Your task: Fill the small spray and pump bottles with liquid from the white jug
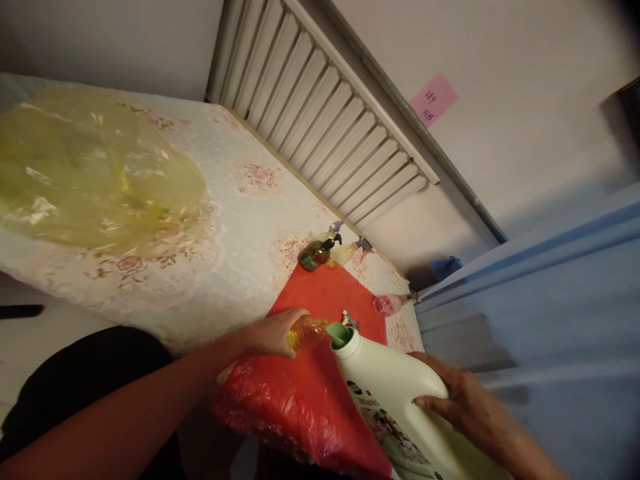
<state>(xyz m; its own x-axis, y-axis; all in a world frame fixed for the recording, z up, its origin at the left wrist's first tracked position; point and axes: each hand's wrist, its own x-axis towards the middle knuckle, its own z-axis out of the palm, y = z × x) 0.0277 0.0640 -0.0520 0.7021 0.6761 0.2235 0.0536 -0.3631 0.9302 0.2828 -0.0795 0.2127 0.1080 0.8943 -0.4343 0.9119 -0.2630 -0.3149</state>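
My left hand (277, 333) is wrapped round a small clear bottle (307, 333) with yellow liquid in it. With my right hand (450, 393) I grip a large pale jug (393, 380) with a printed label. The jug leans toward the bottle, its green spout (339, 335) close to the bottle's neck. Whether the two touch, or liquid is flowing, I cannot make out. Beneath both lies a red plastic sheet (345, 293) that drapes over the table's front edge. A spray head (350, 320) shows just behind the jug's mouth.
A dark pump bottle (314, 255), a pale yellow spray bottle (343, 253) and a pink spray bottle (387, 305) stand toward the back. A large yellow plastic bag (100, 173) covers the left of the flowered tablecloth (235, 240). A radiator (320, 113) and a blue curtain (525, 333) border the table.
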